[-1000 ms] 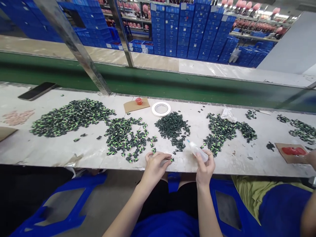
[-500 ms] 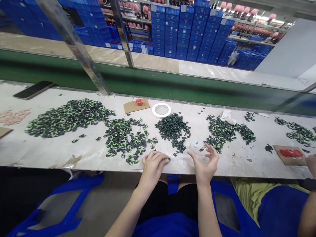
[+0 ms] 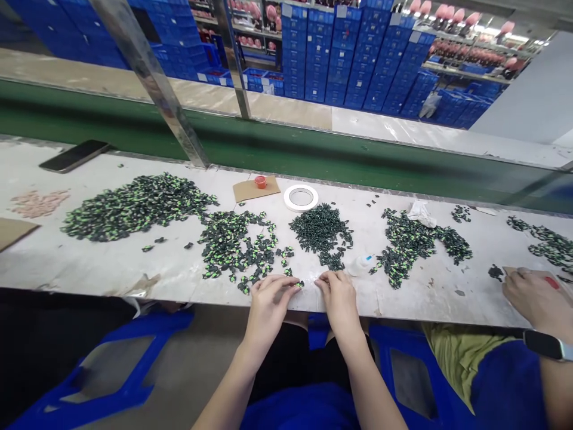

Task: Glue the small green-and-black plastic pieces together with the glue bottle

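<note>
The left grip point(image 3: 270, 297) pinches a black-green piece point(image 3: 301, 284) at its fingertips, long axis unclear; the right grip point(image 3: 339, 295) sits near, rightward, its closure impossible to tell.

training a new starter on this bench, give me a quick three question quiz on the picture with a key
1. What do the left hand's fingertips pinch: (a) a small black-and-green piece or (b) a white ring-shaped tape roll?
2. True or false: the translucent whitish bottle with a blue tip is on the pale tabletop, not in the right hand.
3. What bears the small round red tub?

Key: 1 a; 2 true; 3 a flat brown cardboard piece.
</note>
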